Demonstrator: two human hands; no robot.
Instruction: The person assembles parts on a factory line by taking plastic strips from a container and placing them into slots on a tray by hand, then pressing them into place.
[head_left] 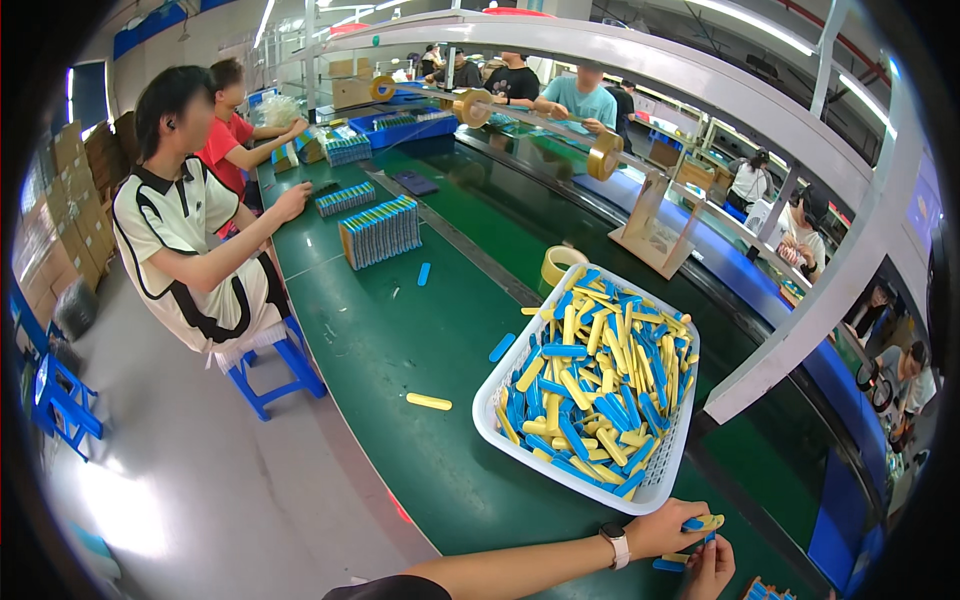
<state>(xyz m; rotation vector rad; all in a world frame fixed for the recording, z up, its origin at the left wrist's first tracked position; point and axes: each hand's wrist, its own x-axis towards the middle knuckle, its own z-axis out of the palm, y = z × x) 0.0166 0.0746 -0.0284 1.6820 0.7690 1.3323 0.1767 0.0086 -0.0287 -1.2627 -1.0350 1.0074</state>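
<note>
A small blue and yellow stick (703, 522) is pinched in the fingers of the left hand (668, 528), low down in the picture, just past the near corner of a white basket (655, 492). The fingers are closed tight on the stick. A watch (616, 544) is worn on that wrist. The right hand (710, 566) is seen just under the left one, touching it, and a blue stick (668, 565) lies close beside it. It cannot be told if the right fingers are closed or apart.

The basket is filled with many more blue and yellow sticks. It is set on a long green counter (400, 330). A yellow stick (429, 401) and a few blue ones are scattered on the counter to the left of the basket. A roll of tape (560, 262) is found behind the basket. Farther along, a neat stack of sticks (380, 231) is stood up in a row. A person in a white shirt (180, 230) is seated on a blue stool (275, 365) beside the counter.
</note>
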